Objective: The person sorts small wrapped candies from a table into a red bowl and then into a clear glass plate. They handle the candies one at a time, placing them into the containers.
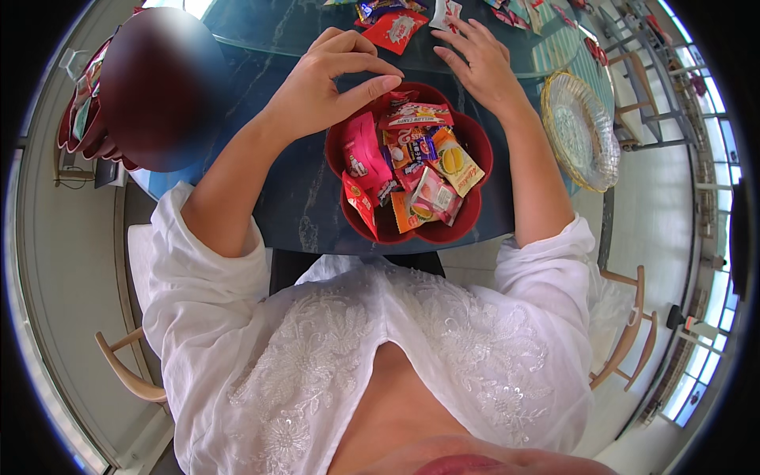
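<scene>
Over the far left rim of a red scalloped bowl (485, 155), my left hand (343, 77) is loosely curled, with nothing visible in it. Its thumb and index fingertips are close together. My right hand (480, 66) has its fingers spread beside a white wrapped sweet (445, 14); whether the fingertips touch it I cannot tell. Inside the bowl are several wrapped sweets, among them a pink packet (363, 153), a durian-print packet (456, 159), a red-and-white candy packet (417, 115) and a red triangular packet (360, 202). A red packet (396, 31) lies between the hands.
The dark blue marbled table (291, 202) carries a raised glass turntable (267, 37) with more wrapped sweets (515, 13). Clear gold-rimmed plates (579, 130) sit at the right. Stacked red bowls (83, 133) stand left, partly behind a blurred patch. Wooden chairs (632, 332) are around.
</scene>
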Available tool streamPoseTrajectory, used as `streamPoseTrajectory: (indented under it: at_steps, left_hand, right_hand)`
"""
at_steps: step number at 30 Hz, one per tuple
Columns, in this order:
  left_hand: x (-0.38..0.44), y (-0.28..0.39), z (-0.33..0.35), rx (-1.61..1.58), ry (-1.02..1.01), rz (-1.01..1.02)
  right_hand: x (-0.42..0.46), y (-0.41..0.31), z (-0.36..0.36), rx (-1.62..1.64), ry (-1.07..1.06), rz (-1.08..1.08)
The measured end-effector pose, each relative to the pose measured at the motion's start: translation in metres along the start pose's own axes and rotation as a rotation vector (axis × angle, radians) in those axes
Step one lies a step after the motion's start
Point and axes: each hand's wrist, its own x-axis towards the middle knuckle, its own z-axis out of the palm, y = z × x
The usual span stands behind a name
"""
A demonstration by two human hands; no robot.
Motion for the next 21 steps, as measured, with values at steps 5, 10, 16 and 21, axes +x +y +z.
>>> streamPoseTrajectory:
  at_steps: [5,10,16,21]
  left_hand:
    - [-0.005,-0.037,0.011,0.432,0.123,-0.003]
    - [-0.007,-0.049,0.018,0.471,0.055,-0.098]
    - [-0.01,-0.054,0.02,0.471,0.026,-0.123]
    - [-0.009,-0.055,0.022,0.455,0.02,-0.11]
  right_hand:
    - [-0.001,-0.001,-0.001,-0.038,0.015,0.011]
    - [0.004,-0.001,-0.006,-0.069,0.131,-0.02]
    - [0.016,-0.026,-0.05,0.363,0.327,0.248]
    - [0.014,-0.022,-0.065,1.297,0.343,0.534]
